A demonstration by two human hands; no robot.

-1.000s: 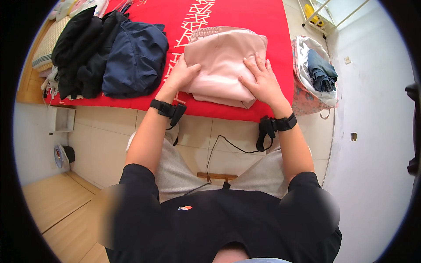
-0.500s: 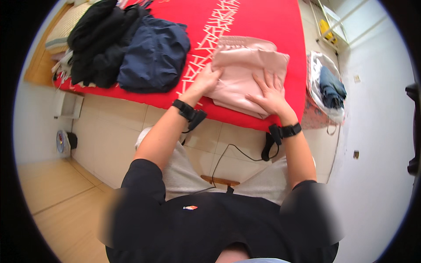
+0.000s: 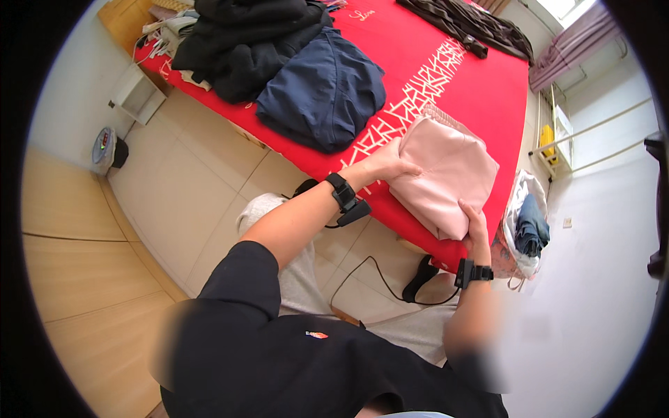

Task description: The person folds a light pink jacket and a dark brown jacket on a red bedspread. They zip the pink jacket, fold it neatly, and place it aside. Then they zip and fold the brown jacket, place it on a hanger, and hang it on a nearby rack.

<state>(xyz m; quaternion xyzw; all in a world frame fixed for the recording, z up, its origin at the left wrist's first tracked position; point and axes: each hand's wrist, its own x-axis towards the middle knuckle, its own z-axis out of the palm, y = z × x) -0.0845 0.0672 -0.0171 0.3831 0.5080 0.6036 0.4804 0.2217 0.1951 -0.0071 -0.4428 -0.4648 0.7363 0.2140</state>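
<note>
A folded pale pink garment [image 3: 446, 171] with a shiny surface and a gathered elastic band at its far edge is at the near right part of the red-covered bed [image 3: 481, 104]. My left hand [image 3: 392, 161] holds its left side, thumb on top and the other fingers hidden underneath. At the near right corner, my right hand [image 3: 475, 224] grips the edge with the thumb over it. Both wrists wear black straps with small devices.
Left of the pink garment lie a navy garment [image 3: 324, 90] and a pile of black clothes [image 3: 244, 42]. Dark brown clothing [image 3: 481, 31] lies at the far edge. A bag holding jeans [image 3: 532, 226] stands right of the bed. A black cable [image 3: 348, 272] hangs near my legs.
My right hand has gone from lying flat on the pink garment to gripping its near right corner. My left hand keeps its side. The view has turned, showing more of the bed's far end.
</note>
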